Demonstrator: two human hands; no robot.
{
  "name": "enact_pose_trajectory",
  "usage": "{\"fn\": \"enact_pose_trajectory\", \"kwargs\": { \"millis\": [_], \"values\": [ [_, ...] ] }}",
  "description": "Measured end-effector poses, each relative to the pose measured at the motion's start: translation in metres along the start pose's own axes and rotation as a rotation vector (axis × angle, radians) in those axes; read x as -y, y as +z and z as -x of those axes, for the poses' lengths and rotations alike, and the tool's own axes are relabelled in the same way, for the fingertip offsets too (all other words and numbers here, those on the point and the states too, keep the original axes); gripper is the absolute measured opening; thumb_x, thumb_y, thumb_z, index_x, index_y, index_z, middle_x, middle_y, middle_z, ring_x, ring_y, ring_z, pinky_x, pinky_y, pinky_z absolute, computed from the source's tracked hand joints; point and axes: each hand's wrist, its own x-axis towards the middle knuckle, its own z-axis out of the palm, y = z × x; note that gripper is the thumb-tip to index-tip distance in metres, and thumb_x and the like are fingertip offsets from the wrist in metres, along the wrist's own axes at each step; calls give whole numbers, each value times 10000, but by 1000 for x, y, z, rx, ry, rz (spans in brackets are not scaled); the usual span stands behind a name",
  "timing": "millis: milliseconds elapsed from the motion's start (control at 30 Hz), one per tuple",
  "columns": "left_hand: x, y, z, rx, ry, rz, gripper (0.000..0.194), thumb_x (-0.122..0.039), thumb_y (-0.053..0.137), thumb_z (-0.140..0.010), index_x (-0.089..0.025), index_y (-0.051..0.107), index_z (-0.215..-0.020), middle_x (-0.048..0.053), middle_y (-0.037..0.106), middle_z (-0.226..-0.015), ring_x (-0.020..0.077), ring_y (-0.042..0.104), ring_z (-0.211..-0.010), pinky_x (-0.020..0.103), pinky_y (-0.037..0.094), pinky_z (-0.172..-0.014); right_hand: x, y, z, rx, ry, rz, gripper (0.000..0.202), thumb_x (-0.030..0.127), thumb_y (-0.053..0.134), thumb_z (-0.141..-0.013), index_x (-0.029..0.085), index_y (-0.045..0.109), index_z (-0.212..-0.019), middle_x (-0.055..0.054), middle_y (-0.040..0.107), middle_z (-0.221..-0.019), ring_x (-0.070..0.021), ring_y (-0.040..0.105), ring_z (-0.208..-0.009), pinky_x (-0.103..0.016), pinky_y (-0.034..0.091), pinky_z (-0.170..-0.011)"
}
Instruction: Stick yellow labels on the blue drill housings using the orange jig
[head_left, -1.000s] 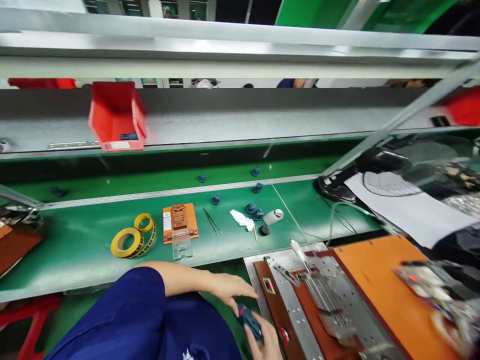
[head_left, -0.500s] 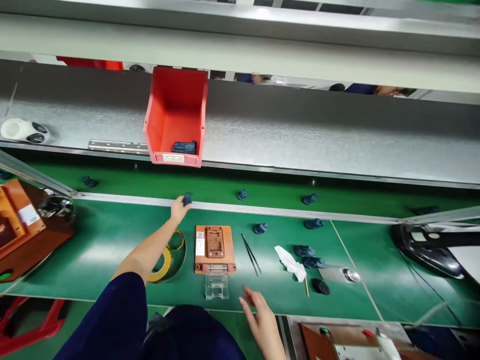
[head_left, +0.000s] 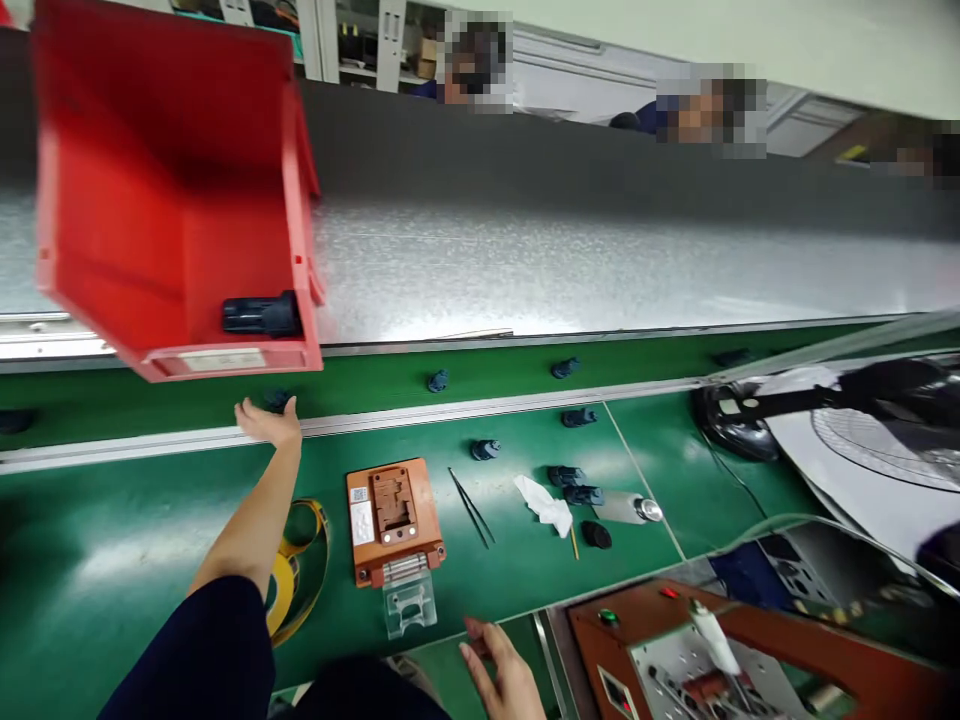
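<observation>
My left hand [head_left: 271, 425] reaches over the pale rail at the back edge of the bench. Its fingers are spread, and a small dark-blue plastic part [head_left: 278, 401] stands on the green strip right at the fingertips, partly hidden by them. My right hand [head_left: 506, 672] hangs by the front edge of the bench, thumb and fingers apart, with nothing in it. Between the hands lies an orange fixture [head_left: 431, 500] with a recessed nest and a clear flap [head_left: 410, 604] folded towards me. Black tweezers [head_left: 470, 507] lie to its right.
A red bin [head_left: 225, 362] holding a dark part [head_left: 261, 315] overhangs the strip. Yellow tape rolls [head_left: 280, 592] lie beneath my left forearm. Several dark-blue parts [head_left: 486, 449], a white cloth [head_left: 544, 505] and a bottle [head_left: 626, 507] are on the right. An orange machine [head_left: 750, 650] stands front right.
The view has swung to the right, and the red bin looks larger and nearer. My left hand has opened from the dark-blue part, which now stands on the green strip. My right hand stays open.
</observation>
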Motion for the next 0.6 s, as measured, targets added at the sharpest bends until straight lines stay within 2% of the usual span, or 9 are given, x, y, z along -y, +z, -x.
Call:
{"fn": "enact_pose_trajectory", "kwargs": {
  "millis": [67, 100, 200, 267, 333, 400, 467, 533, 600],
  "values": [
    [-22, 29, 23, 7, 7, 64, 675, -363, 605, -919, -89, 251, -1424, 283, 323, -1462, 453, 147, -1451, 669, 126, -1145, -8, 3, 5, 3, 20, -10, 353, 482, 518, -950, 204, 706, -1059, -106, 751, -918, -207, 749, -789, -255, 599, -731],
    [-37, 50, 36, 51, 16, 103, 697, -359, 653, -889, -92, 274, -1409, 274, 320, -1469, 431, 165, -1454, 640, 140, -1161, -13, 5, 7, 5, 19, -15, 351, 492, 523, -947, 212, 710, -1046, -93, 746, -880, -203, 744, -760, -248, 596, -709],
    [-87, 127, 74, 349, 82, 249, 561, -242, 794, -757, -177, 499, -1230, 154, 538, -1314, 307, 455, -1315, 461, 319, -1141, -21, 17, 13, -66, 17, -31, 400, 569, 513, -933, 236, 723, -999, -65, 721, -788, -205, 727, -684, -255, 590, -660],
    [-119, 175, 91, 501, 64, 340, 580, -193, 851, -673, -189, 539, -1162, 125, 593, -1245, 277, 530, -1241, 406, 378, -1095, -22, 24, 14, -154, 31, -37, 458, 628, 486, -923, 244, 728, -982, -63, 710, -772, -209, 715, -653, -270, 590, -646],
    [-144, 208, 101, 589, -5, 415, 563, -201, 860, -662, -174, 544, -1127, 123, 616, -1204, 270, 568, -1179, 410, 402, -1062, -23, 27, 16, -214, 44, -41, 493, 660, 468, -916, 247, 731, -976, -63, 702, -756, -210, 705, -629, -278, 589, -626],
    [-159, 221, 103, 634, -96, 488, 501, -264, 830, -722, -156, 539, -1116, 125, 626, -1178, 263, 587, -1137, 436, 418, -1037, -24, 26, 18, -220, 41, -53, 491, 661, 471, -913, 249, 730, -981, -59, 695, -739, -209, 700, -613, -276, 584, -603],
    [-164, 217, 103, 680, -183, 572, 458, -360, 780, -792, -156, 534, -1121, 119, 638, -1156, 242, 603, -1106, 432, 441, -1009, -26, 20, 19, -208, 30, -65, 469, 647, 484, -914, 249, 725, -970, -53, 693, -729, -207, 701, -613, -271, 583, -600],
    [-163, 199, 105, 773, -258, 669, 462, -478, 726, -832, -172, 539, -1122, 109, 658, -1121, 217, 632, -1055, 411, 481, -958, -26, 9, 18, -177, 31, -72, 436, 618, 499, -920, 245, 720, -960, -56, 709, -754, -210, 716, -644, -268, 586, -613],
    [-156, 171, 114, 906, -327, 763, 490, -588, 651, -858, -182, 558, -1117, 111, 682, -1071, 207, 663, -984, 401, 520, -889, -23, -5, 10, -136, 53, -87, 406, 583, 512, -930, 235, 718, -970, -73, 739, -828, -222, 739, -720, -277, 598, -657]
  ]
}}
